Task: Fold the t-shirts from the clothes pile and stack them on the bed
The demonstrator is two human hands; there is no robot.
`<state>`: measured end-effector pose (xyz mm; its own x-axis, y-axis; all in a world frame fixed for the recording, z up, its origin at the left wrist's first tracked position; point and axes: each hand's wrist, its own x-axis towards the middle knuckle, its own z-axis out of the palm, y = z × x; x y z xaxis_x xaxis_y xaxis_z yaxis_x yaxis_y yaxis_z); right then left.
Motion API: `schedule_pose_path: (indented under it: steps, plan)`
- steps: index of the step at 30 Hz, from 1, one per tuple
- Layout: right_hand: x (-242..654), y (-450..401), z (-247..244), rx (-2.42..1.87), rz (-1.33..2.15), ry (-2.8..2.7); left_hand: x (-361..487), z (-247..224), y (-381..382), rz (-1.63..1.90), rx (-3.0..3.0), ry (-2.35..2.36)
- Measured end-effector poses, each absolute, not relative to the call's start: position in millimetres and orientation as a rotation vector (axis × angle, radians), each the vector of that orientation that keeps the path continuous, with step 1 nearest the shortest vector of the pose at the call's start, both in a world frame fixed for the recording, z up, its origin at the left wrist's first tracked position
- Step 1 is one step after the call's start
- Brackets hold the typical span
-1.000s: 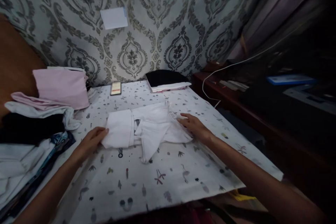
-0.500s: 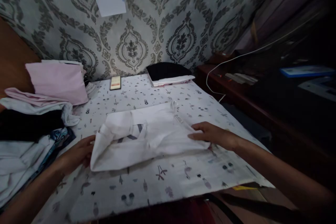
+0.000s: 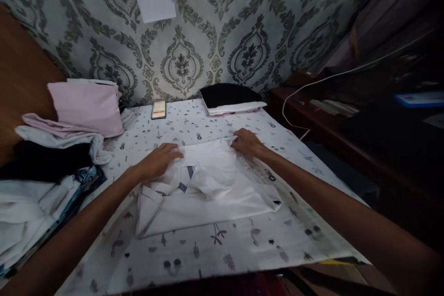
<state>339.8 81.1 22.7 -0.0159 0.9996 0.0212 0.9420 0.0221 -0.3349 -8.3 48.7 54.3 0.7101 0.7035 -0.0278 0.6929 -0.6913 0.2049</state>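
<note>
A white garment [image 3: 215,203] with dark-striped trim lies folded on the patterned white sheet [image 3: 194,263]. My left hand [image 3: 161,161] rests at the garment's upper left edge, its fingers apart and lying on the cloth. At the upper right corner, the fingers of my right hand [image 3: 246,142] are closed on the white fabric.
Pink folded cloth [image 3: 86,106] tops a heap of clothes at the left. By the wall lie a phone-like object [image 3: 158,109] and a stack with a black garment [image 3: 232,95]. A white cable [image 3: 329,71] crosses the dark furniture at right.
Both hands have moved to the garment's far edge, the left from its left side and the right from its right side. The garment's near part lies flatter, and the view has shifted slightly.
</note>
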Motion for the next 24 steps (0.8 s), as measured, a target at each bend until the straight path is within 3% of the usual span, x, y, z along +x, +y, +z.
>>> schedule_pose_path:
  steps: [4, 8, 11, 16, 18, 24]
  plan:
    - [356, 77, 24, -1.850, 0.560, -1.810, -15, 76, 59, -0.136, 2.855, 1.125]
    - [372, 84, 26, -1.746, 0.661, -1.585, -67, 106, 78, 0.112, 2.811, 1.249]
    - [375, 89, 22, -1.842, 0.495, -1.633, -119, 109, 88, 0.258, 2.712, 1.512]
    - [373, 81, 8, -2.022, 0.125, -1.847, -159, 88, 73, -0.087, 2.503, 1.959]
    - [373, 76, 5, -1.997, 0.072, -1.882, -150, 82, 62, -0.072, 2.458, 2.054]
    - [378, 64, 8, -1.705, -0.011, -2.157, -87, 73, 57, 0.154, 2.641, 1.648]
